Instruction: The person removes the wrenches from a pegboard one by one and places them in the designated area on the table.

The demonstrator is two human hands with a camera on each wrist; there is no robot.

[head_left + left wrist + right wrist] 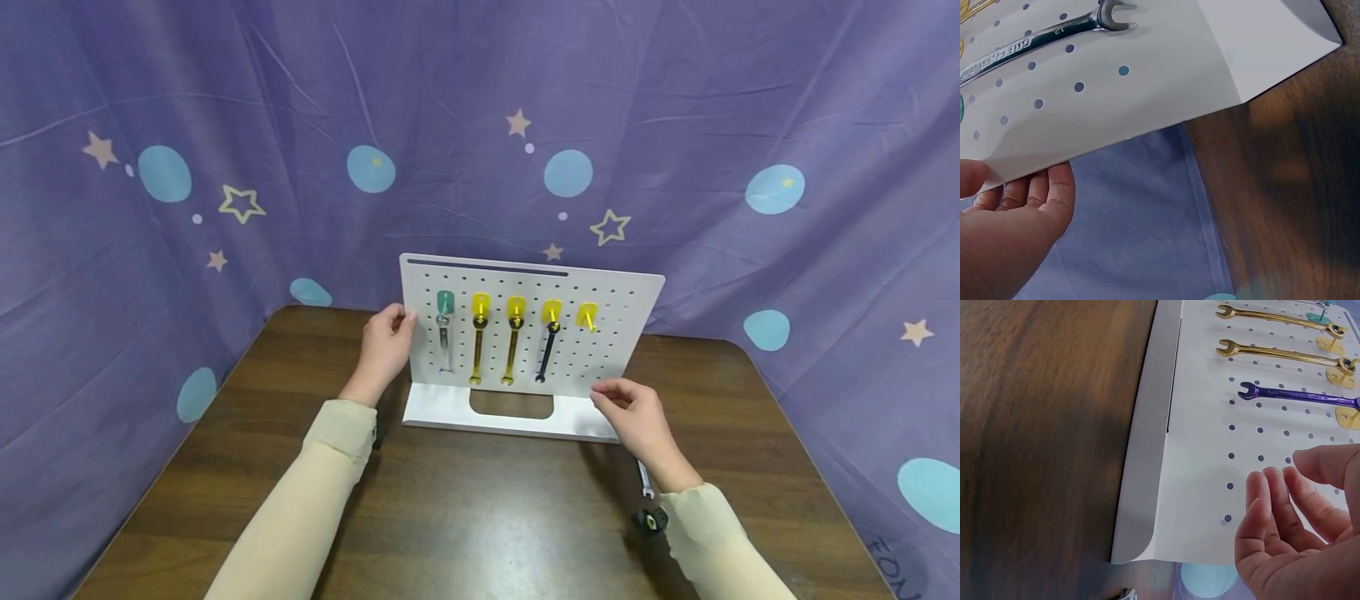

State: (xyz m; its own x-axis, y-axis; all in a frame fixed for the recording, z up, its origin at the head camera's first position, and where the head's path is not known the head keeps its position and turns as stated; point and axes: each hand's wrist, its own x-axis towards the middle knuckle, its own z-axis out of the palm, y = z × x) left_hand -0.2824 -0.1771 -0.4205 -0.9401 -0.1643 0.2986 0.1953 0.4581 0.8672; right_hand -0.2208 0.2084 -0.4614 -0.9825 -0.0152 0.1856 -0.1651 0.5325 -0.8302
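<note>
A white pegboard stand (pixel 607 333) sits upright on a brown table (pixel 480 517). On its hooks hang a silver wrench (pixel 445 346), two gold wrenches (pixel 477 350) and a dark wrench (pixel 547 354); one yellow hook (pixel 587 316) is bare. My left hand (pixel 386 342) grips the board's left edge, the thumb on the front and the fingers (pixel 1035 194) behind the pegboard (pixel 1166 69), beside the silver wrench (pixel 1041 39). My right hand (pixel 630 412) hovers with relaxed fingers (pixel 1272 500) at the pegboard's (pixel 1210 487) lower right corner, below the dark wrench (pixel 1297 395). It holds nothing.
A loose silver wrench (pixel 643 479) lies on the table under my right wrist. Purple cloth (pixel 150 292) with stars and blue dots hangs close around the table's back and sides. The board's flat base (pixel 450 408) juts toward me.
</note>
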